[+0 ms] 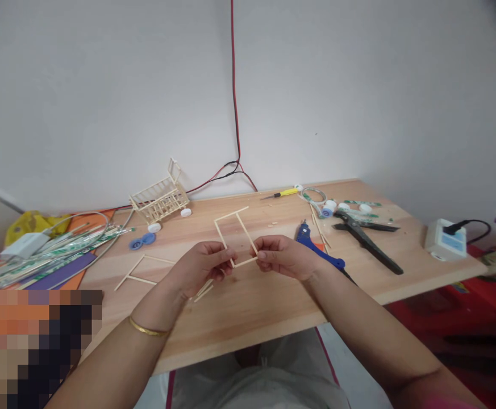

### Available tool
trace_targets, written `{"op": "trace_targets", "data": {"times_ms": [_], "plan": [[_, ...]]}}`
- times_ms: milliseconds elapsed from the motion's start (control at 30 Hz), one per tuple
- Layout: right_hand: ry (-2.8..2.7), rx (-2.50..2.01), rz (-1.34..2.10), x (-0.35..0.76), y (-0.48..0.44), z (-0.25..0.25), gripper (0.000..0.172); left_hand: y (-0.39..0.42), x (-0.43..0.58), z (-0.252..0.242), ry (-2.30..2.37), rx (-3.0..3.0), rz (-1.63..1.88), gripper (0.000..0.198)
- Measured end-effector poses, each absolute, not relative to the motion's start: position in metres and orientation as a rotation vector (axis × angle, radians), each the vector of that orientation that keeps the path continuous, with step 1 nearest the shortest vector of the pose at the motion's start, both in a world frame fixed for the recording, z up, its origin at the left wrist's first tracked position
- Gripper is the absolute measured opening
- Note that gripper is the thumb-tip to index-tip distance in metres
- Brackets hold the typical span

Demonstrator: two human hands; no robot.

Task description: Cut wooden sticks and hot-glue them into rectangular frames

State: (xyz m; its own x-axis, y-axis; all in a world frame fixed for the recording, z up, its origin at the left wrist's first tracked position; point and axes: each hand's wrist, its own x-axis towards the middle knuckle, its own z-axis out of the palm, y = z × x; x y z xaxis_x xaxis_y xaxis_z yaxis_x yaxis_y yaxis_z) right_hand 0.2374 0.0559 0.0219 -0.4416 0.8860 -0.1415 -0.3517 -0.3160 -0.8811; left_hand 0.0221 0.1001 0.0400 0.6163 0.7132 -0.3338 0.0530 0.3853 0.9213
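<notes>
Between my two hands a small rectangular frame of thin wooden sticks [219, 230] is held up above the table. My left hand [207, 260] pinches its lower left corner. At the lower right corner, the fingers of my right hand [279, 255] are closed on it. A second stick frame [134, 267] lies on the table, partly hidden behind my left forearm. Several short loose sticks [204, 291] rest below my left hand. To the right of my right hand lies a blue glue gun [320, 250].
A stick-built cart [160, 201] with white cap wheels stands at the back left, near blue caps [142, 241]. Bagged sticks [60, 250] cover the left side. Rightward lie a yellow craft knife [286, 193], black cutters [367, 238], bottle caps [328, 209] and a power socket [446, 241].
</notes>
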Motion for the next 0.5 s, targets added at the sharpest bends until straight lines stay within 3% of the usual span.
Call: {"op": "trace_targets", "data": {"times_ms": [500], "plan": [[-1.003, -0.801, 1.849, 0.235, 0.0567, 0.0209, 0.021, 0.0989, 0.023, 0.0414, 0.854, 1.105, 0.467, 0.024]]}}
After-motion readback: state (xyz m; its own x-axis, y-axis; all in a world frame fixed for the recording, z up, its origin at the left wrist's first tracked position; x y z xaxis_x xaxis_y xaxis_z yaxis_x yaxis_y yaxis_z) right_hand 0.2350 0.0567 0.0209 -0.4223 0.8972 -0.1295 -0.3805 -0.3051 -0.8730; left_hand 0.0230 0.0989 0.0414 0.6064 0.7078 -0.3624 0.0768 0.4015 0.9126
